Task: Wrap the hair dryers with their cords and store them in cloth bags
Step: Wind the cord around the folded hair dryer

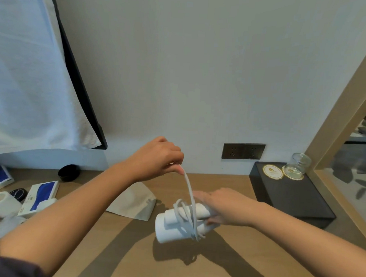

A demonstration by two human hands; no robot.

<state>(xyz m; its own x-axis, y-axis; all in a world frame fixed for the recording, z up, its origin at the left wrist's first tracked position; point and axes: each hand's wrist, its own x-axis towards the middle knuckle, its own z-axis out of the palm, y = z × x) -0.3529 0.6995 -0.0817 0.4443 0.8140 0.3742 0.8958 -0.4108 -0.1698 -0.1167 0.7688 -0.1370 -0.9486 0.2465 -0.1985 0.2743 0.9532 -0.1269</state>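
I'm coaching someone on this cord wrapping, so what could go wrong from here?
Loops round the hair dryer look loose; they may slip off if the left hand slackens the cord. The right hand grips only one end of the dryer, above the desk, so it could tip or drop.

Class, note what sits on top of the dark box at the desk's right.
On the dark box: a bare gold-rimmed coaster and a second coaster, partly hidden by the clear glass standing on it.
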